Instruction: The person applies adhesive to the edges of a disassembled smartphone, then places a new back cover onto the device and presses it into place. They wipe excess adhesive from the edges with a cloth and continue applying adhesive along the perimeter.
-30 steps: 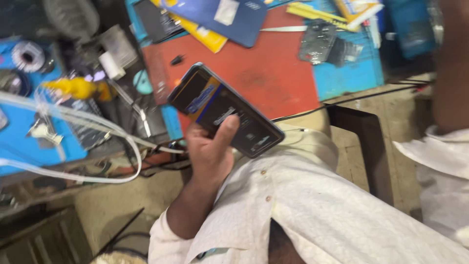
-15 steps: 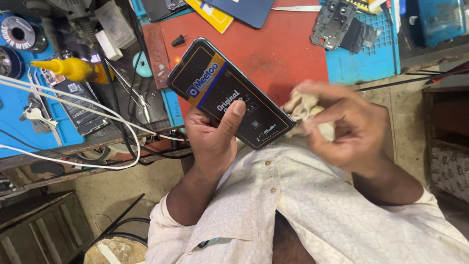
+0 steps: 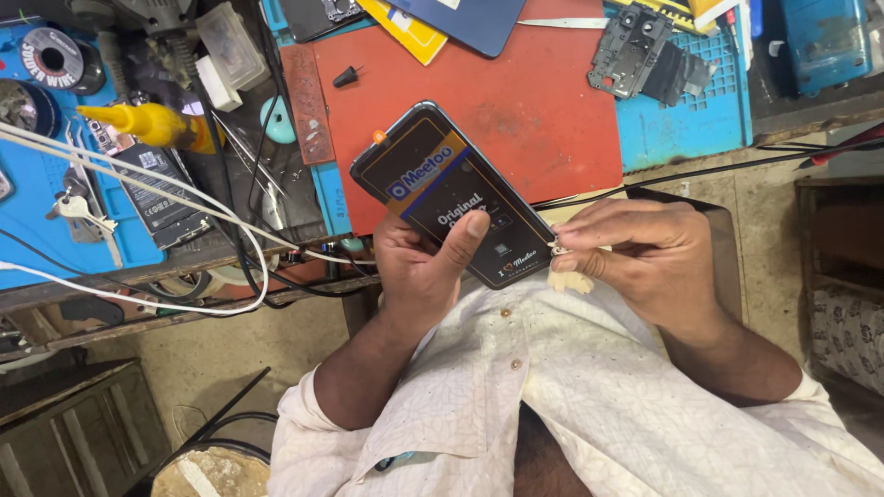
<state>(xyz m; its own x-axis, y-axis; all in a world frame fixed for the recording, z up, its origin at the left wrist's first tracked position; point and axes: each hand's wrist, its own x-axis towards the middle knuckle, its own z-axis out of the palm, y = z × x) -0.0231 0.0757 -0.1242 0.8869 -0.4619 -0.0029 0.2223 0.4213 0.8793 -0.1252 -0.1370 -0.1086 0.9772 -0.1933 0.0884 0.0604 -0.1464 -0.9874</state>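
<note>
Our left hand (image 3: 424,276) grips the black rectangular phone screen panel with its printed protective film (image 3: 451,193) above our lap. Our right hand (image 3: 645,258) has come in since a moment ago, now pinching the film's small tab (image 3: 558,247) at the panel's corner. Beyond lies the red mat (image 3: 516,110) on the cluttered worktop (image 3: 681,138).

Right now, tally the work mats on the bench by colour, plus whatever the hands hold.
Red mats: 1
Blue mats: 2
Black screen panel with protective film, in left hand: 1
Small film tab, pinched by right hand: 1
Total: 5
</note>
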